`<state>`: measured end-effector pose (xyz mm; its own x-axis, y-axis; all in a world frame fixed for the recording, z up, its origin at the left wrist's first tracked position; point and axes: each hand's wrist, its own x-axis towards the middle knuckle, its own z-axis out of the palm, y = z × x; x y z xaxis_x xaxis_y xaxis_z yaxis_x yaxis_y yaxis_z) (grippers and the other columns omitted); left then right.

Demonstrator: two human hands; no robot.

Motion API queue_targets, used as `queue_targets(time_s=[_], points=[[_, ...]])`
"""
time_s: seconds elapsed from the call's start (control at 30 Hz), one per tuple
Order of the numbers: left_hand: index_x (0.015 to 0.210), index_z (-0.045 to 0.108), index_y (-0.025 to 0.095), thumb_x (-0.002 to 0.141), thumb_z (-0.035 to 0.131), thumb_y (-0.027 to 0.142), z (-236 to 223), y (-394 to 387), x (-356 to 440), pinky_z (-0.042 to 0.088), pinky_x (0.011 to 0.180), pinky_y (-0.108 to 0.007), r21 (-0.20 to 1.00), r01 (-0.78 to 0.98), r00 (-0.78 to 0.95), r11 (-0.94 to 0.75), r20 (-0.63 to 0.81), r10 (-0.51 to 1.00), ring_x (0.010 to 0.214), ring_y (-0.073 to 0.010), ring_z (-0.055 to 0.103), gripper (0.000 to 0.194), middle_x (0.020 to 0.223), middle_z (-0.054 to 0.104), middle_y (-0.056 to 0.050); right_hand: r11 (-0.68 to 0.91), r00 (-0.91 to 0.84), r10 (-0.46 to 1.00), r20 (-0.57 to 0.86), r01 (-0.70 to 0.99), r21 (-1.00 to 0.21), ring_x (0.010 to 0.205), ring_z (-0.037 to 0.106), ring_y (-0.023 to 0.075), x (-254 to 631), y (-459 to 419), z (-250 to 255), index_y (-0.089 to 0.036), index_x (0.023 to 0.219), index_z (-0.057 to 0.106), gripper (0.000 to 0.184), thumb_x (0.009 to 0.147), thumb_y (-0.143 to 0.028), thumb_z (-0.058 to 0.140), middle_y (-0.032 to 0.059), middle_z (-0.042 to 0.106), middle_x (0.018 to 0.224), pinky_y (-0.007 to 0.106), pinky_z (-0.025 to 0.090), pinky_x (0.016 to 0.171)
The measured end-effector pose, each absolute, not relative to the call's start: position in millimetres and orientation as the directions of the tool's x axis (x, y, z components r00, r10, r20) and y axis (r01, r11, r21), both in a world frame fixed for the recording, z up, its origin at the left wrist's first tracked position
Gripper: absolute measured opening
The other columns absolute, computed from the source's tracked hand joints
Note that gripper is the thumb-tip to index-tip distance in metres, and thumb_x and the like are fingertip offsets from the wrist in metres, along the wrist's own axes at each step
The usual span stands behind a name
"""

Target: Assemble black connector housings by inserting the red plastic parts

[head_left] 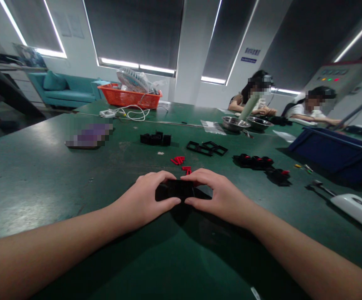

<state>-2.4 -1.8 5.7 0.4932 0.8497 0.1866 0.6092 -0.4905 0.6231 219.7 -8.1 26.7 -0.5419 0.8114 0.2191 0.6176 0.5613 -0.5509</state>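
Note:
Between my two hands is a small black plastic part (181,188), low over the green table. My left hand (149,193) grips its left side, thumb in front and fingers behind. My right hand (220,193) holds the right side the same way. The part's details are too dark to make out. Just beyond my fingertips lie small red pieces (178,160), and a few more red pieces (186,170) sit closer in. Farther off are black rectangular frames (207,148) and a cluster of black blocks (156,138). Black parts with red pieces in them (253,161) rest to the right.
A blue bin (337,154) and a white-handled tool (358,210) stand at the right. Metal bowls (235,124) and a plastic bag (212,127) lie farther back. An orange basket (131,96), white cable (134,112) and purple blurred object (90,135) are at the left. Two people sit across the table (33,166).

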Motion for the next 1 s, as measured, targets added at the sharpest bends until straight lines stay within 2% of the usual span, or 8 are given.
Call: queue_targets(time_s=[0.8,1.0], points=[[0.115,0.063,0.019,0.081,0.063,0.036,4.2,-2.9,-3.1,0.046,0.100,-0.047,0.585,0.616,0.482,-0.527,0.249,0.840,0.112,-0.0298,0.060,0.038,0.117,0.069,-0.010,0.562,-0.535,0.812,0.236,0.606,-0.562,0.108,0.063,0.0219,218.9,-9.2,28.1,-0.021,0.119,0.066,0.040,0.079,-0.020,0.075,0.0078,0.067,0.116,0.040,0.052,0.095],[0.115,0.062,0.021,0.081,0.063,0.036,3.2,-2.8,-3.7,0.046,0.100,-0.047,0.594,0.610,0.476,-0.525,0.255,0.842,0.112,-0.0298,0.060,0.037,0.116,0.069,-0.009,0.562,-0.536,0.812,0.230,0.612,-0.557,0.109,0.063,0.0218,218.8,-9.0,28.5,-0.018,0.119,0.066,0.041,0.079,-0.019,0.075,0.0090,0.067,0.117,0.039,0.051,0.096]])
